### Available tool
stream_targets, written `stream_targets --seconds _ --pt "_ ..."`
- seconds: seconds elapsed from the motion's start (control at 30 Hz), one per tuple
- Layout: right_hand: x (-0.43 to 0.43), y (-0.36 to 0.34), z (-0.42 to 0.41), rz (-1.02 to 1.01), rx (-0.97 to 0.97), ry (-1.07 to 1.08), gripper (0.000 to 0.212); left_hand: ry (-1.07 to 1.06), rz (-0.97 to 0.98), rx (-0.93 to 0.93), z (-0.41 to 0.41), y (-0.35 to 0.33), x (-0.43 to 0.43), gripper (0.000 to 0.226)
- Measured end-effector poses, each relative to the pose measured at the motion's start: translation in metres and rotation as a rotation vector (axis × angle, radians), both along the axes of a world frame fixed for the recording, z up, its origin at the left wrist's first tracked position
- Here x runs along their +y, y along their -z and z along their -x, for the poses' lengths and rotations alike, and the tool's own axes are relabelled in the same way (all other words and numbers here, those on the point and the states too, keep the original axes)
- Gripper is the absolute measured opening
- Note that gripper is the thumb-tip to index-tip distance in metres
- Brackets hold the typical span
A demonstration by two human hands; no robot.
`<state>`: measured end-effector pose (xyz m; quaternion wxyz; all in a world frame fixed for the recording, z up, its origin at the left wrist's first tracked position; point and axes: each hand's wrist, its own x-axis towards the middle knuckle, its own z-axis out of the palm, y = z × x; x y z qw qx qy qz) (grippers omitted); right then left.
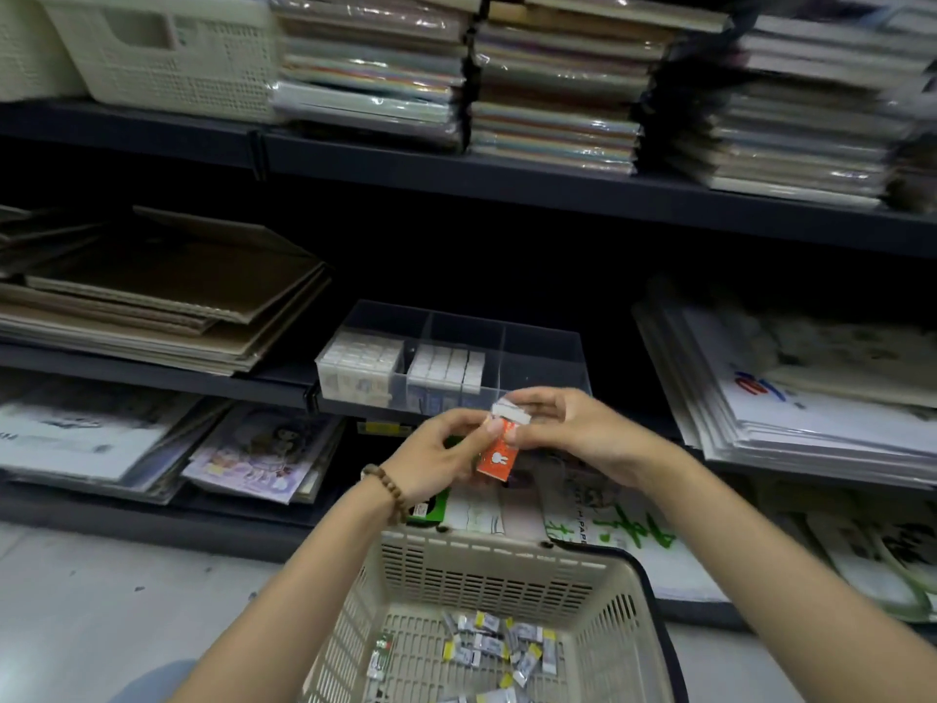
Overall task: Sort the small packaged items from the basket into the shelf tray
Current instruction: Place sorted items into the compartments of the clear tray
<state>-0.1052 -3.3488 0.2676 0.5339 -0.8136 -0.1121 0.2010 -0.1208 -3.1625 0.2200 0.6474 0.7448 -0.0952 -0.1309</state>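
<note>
Both hands meet just in front of the clear plastic shelf tray (542,342). My left hand (436,459) grips an orange packet with a white rabbit (498,458) and some green packets under its palm. My right hand (573,428) pinches a small white packet (509,412) at the orange one's top end. The tray's left and middle compartments hold rows of white packaged items (362,360); its right compartment looks bare. Below my arms stands a beige mesh basket (487,560) with several small silver and yellow packets (497,646) on its bottom.
Dark metal shelves carry flat cardboard sheets (167,291) at left, wrapped paper stacks (552,83) above, and printed sheets (831,398) at right. A white lattice bin (167,53) sits top left. Pale floor (101,601) lies left of the basket.
</note>
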Motion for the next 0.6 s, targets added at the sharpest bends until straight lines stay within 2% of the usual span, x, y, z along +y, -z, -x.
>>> stream_targets --seconds 0.13,0.23,0.3,0.37,0.43,0.5,0.6 --pt "-0.017 -0.027 -0.025 0.076 -0.084 -0.073 0.032 0.044 -0.030 -0.142 -0.025 -0.020 -0.013 0.057" --pt "-0.029 -0.039 -0.046 -0.007 -0.117 -0.013 0.026 0.021 0.051 -0.237 -0.045 -0.029 -0.027 0.047" --pt "-0.037 -0.042 -0.061 -0.077 -0.141 0.078 0.030 -0.016 0.021 -0.302 -0.057 -0.031 -0.029 0.049" --pt "-0.043 -0.040 -0.074 -0.054 -0.179 0.161 0.036 -0.099 -0.219 -0.408 -0.068 -0.024 -0.020 0.056" --pt "-0.044 -0.031 -0.085 0.075 -0.246 0.231 0.038 -0.194 -0.490 -0.502 -0.073 -0.008 -0.006 0.061" --pt "-0.038 -0.021 -0.091 0.206 -0.302 0.251 0.039 -0.239 -0.657 -0.552 -0.072 0.009 0.005 0.064" --pt "-0.025 -0.007 -0.098 0.281 -0.330 0.202 0.038 -0.217 -0.837 -0.638 -0.071 0.030 0.013 0.068"
